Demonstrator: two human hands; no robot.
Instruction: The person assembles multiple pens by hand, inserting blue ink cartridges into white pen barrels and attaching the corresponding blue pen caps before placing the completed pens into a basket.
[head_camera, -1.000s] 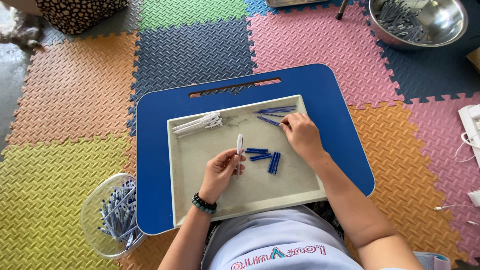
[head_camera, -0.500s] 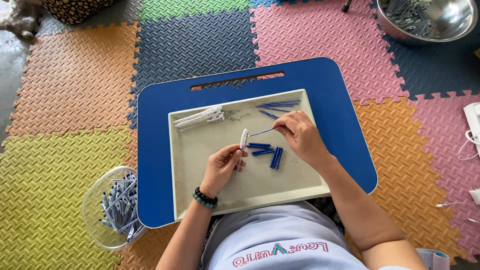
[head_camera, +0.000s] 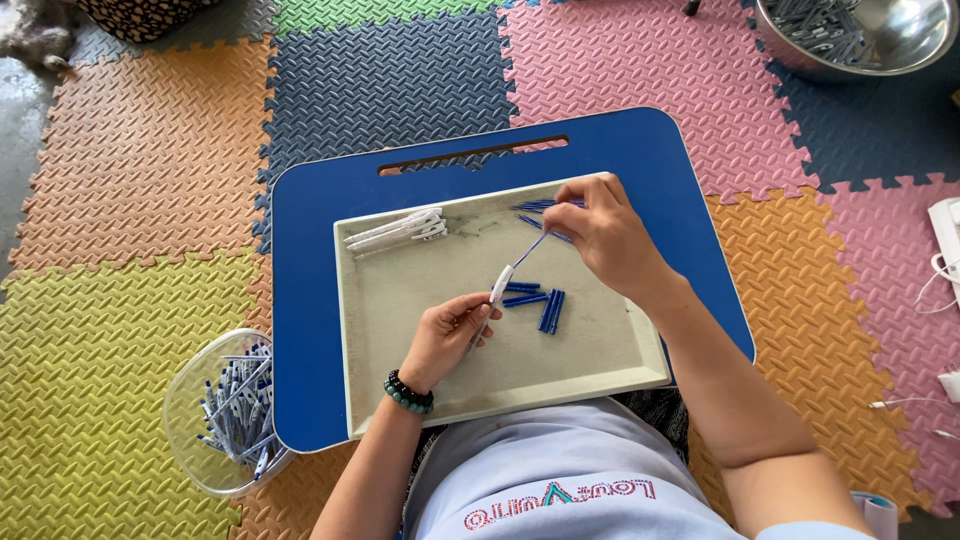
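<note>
Pen barrel (head_camera: 500, 288), light and stiff, pinched in left hand (head_camera: 447, 335); right hand (head_camera: 607, 232) fingers pinch the thin, bendy blue refill (head_camera: 531, 248) at frame centre.

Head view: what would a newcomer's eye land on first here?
Probably the bright blue lap desk with its shallow beige tray at centre, on colourful foam floor mats. Over the tray, the right hand feeds a thin blue refill into a white pen barrel that the left hand holds.

Steel bowl (head_camera: 880, 35), clear tub of pens (head_camera: 225, 415), coloured foam mats (head_camera: 130, 140).
</note>
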